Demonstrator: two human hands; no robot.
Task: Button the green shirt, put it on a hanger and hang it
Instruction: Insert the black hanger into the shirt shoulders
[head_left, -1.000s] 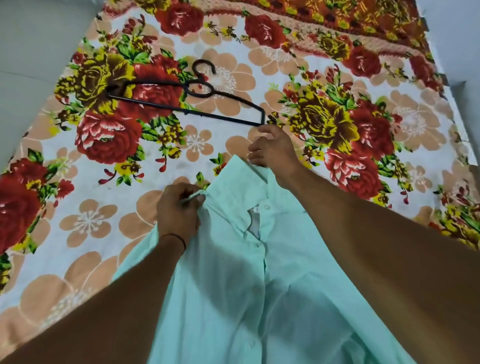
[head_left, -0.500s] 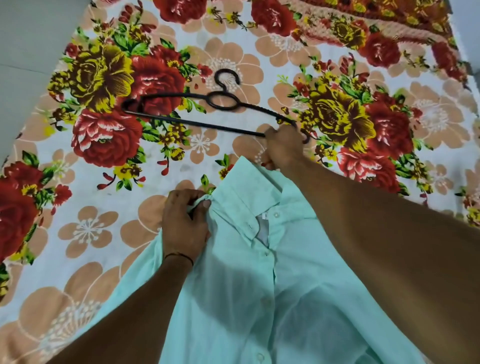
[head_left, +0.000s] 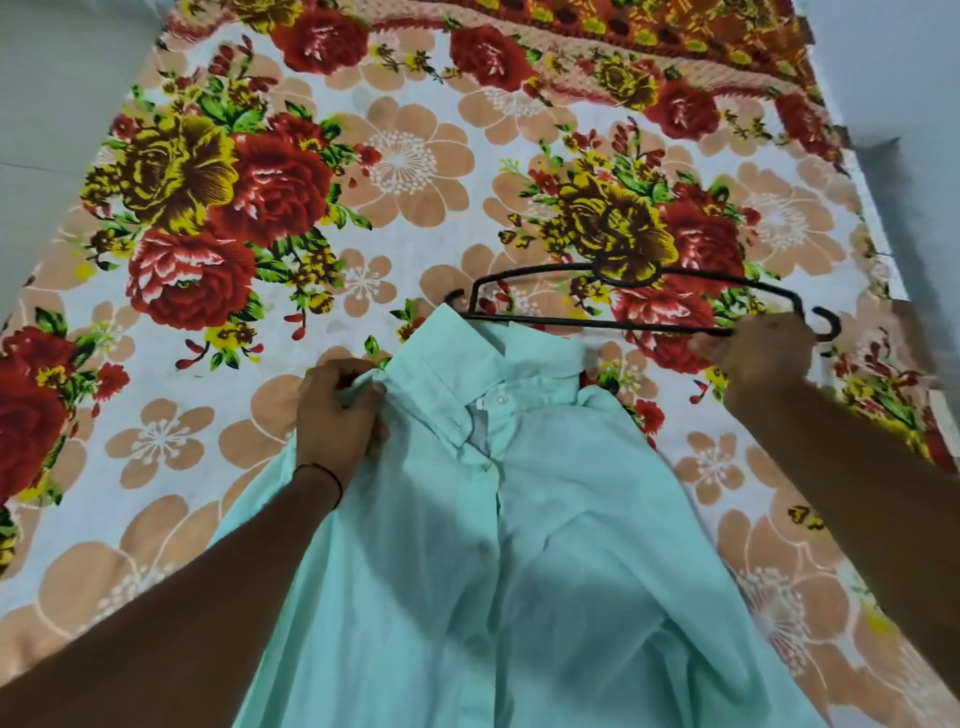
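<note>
The pale green shirt (head_left: 519, 545) lies front up on the bed, buttoned down its placket, collar pointing away from me. My left hand (head_left: 337, 415) pinches the shirt at the left end of the collar. My right hand (head_left: 763, 358) grips the right end of the black wire hanger (head_left: 613, 325), which lies just beyond the collar. The hanger's left end touches the collar's far edge. Its hook blends into the dark flower print behind it.
A floral bedsheet (head_left: 405, 156) in red, yellow and peach covers the bed. Pale walls (head_left: 47, 104) border it on the left and at the far right corner. The bed's right edge runs near my right arm.
My right hand left the collar, took hold of the hanger and dragged it right and toward me, up to the collar. My left hand kept its hold on the shirt.
</note>
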